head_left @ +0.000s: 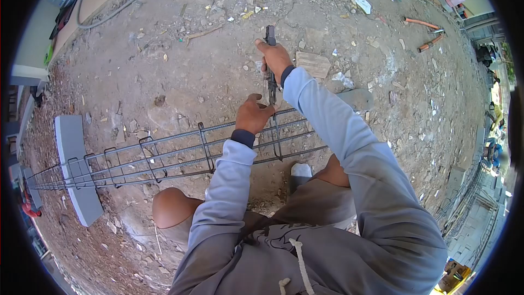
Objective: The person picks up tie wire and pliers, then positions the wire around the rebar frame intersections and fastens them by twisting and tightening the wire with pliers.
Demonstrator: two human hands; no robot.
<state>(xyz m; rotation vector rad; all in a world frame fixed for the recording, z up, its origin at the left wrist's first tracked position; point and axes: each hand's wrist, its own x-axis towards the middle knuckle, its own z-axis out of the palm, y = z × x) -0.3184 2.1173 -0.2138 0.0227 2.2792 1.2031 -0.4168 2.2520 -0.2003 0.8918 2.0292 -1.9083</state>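
Observation:
A long, dark metal hand tool (272, 88) points toward me, its narrow end close to the top bar of a rebar cage (180, 134). My right hand (276, 59) is closed around its upper part, the dark block-shaped end sticking out past my fingers. The exact kind of tool is unclear. My left hand (254, 116) is at the cage's far bar, fingers curled and thumb beside a square stirrup (277, 136). Whatever its fingertips pinch is hidden. The cage runs from under my right forearm to the left, across my knees.
A grey block (79, 169) supports the cage at left. Rubble-strewn dirt surrounds it. Beyond my right hand lie a flat broken slab (313, 64) and an orange-handled tool (423, 34). A hose (109, 17) curves along the upper left. People and stacked materials appear at far right.

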